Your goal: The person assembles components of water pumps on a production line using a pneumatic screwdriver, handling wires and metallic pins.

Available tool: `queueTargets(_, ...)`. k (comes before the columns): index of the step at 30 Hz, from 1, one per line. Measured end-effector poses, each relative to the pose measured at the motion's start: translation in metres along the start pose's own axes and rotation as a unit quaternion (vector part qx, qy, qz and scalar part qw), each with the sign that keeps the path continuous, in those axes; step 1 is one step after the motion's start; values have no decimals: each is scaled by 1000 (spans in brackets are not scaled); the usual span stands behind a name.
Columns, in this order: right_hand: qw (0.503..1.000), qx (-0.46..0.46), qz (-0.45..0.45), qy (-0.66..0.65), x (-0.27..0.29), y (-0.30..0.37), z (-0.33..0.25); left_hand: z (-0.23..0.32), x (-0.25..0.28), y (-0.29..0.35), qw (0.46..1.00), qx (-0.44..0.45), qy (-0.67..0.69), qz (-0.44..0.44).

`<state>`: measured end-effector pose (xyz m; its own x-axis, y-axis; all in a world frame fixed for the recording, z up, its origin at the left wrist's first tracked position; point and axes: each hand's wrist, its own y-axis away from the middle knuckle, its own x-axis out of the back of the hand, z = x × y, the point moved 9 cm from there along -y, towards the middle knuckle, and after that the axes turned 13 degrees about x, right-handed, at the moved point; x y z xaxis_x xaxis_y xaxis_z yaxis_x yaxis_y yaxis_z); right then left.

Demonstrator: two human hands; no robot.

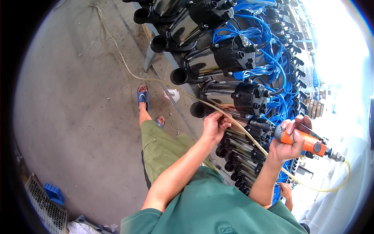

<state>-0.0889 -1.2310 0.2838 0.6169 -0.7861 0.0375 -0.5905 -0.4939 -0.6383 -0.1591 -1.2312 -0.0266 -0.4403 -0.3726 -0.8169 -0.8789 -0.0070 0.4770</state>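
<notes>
Right hand (289,141) grips an orange air tool (307,142) pointing toward nine o'clock; left hand (214,125), at its nine o'clock, pinches a steel cylinder (233,140).

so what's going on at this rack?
A person in a green shirt stands at a rack of steel cylinder units with black end caps and blue tubing. The right hand grips an orange air tool fed by a yellowish hose, its nose at a fitting on one unit. The left hand rests on the same unit beside it. Another person's hand shows lower down.
</notes>
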Motion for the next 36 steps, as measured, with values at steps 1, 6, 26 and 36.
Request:
queueTargets(1, 999, -4, 26, 39, 3, 5, 0, -1, 2, -2, 1000, 0, 3, -7)
queueTargets(6, 995, 2, 13, 104, 5, 18, -2, -1, 2, -5, 1000, 0, 12, -20)
queueTargets(26, 598, -213, 332, -697, 3, 58, 71, 4, 1, 16, 995, 52, -35, 75)
queueTargets(36, 985, -118, 116, 46, 21, 40, 27, 50, -345, 120, 156, -432, -882, -109)
